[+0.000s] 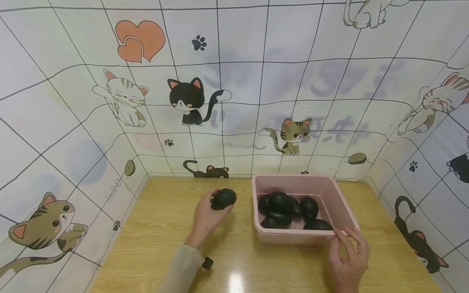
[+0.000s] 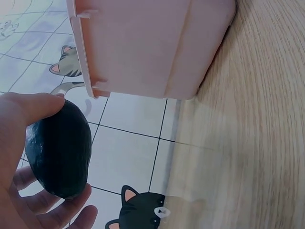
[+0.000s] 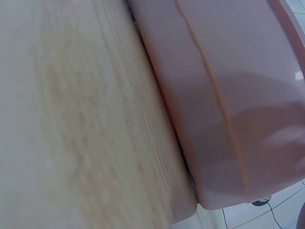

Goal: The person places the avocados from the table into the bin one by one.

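My left hand [image 1: 207, 215] holds a dark green avocado [image 1: 224, 199] above the table, to the left of the pink bin [image 1: 293, 237]. In the left wrist view, the thumb lies over one end of the avocado [image 2: 59, 148] and the fingers curl under the other. Several more dark avocados [image 1: 280, 202] are piled inside the bin, mostly toward its left and front. My right hand [image 1: 349, 256] grips the bin's front rim near the right corner, fingertips at the edge and thumb on the outer side. The right wrist view shows mainly the bin's outer wall [image 3: 205, 119].
The bin stands on a light wooden table [image 1: 154, 236] toward the back right. Behind and on both sides rise white gridded sheets [image 1: 238, 81] printed with cartoon cats. A small black object [image 1: 207, 263] sits at my left wrist, by the sleeve.
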Demonstrator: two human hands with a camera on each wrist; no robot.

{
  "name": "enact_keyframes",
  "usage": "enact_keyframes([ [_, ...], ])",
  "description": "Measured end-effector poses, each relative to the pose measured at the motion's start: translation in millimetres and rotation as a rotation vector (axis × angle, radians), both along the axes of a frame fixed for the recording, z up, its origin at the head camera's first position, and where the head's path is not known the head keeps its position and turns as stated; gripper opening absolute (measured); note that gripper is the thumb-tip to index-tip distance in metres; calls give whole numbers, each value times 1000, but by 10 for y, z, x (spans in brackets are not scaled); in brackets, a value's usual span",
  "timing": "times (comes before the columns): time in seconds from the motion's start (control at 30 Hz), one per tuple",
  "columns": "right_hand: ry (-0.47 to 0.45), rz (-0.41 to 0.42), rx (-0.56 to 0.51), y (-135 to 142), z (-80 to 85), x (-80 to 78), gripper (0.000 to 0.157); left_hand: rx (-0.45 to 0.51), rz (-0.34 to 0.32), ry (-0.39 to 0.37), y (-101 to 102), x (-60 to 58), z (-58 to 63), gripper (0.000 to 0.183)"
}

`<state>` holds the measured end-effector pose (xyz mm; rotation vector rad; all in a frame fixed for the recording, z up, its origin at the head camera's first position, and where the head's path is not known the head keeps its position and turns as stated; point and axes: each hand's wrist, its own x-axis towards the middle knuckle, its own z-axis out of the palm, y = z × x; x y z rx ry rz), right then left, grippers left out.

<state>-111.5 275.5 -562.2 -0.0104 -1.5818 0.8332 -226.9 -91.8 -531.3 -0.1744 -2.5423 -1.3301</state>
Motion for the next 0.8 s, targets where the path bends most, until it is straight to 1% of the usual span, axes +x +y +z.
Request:
enact_keyframes([
  [0.2,-14,1,2,73,-105,-25,18,-40,-9,45,21,30,36,73],
  [0.4,-15,8,6,97,-145,-29,18,-34,-21,49,50,51,73,75],
  [0.57,-1,13,2,92,-140,-27,18,-32,-42,58,92,69,125,76],
  [0.8,15,11,4,56,-73,-11,17,-29,-51,71,154,83,183,74],
])
